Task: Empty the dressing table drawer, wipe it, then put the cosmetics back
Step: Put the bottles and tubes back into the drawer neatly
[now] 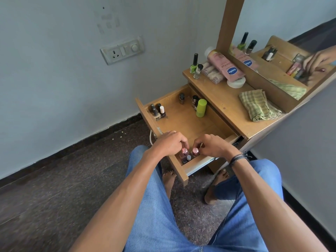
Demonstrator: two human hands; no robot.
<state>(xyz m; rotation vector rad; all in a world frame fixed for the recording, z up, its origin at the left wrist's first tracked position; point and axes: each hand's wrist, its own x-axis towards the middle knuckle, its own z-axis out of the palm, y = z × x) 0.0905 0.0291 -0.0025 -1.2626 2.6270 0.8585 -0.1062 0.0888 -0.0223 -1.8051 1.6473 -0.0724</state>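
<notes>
The wooden drawer [181, 122] of the dressing table stands pulled out. In its near corner my left hand [170, 142] pinches the pink cap of one nail polish bottle [184, 153]. My right hand [211, 144] pinches the pink cap of a second bottle [195, 152] beside it. A small grey-capped bottle [188, 158] stands just in front of them. Several more polish bottles [158, 111] cluster in the far left corner, a dark bottle [181, 98] at the back, and a lime-green container [201, 108] with dark bottles at the right.
On the tabletop [225, 106] stand a green polish bottle [194, 63], a clear one [198, 71], a pink lotion bottle [224, 65], a white jar [236, 82] and a folded green checked cloth [258, 104]. A mirror [283, 48] rises behind. My knees and bare feet lie below the drawer.
</notes>
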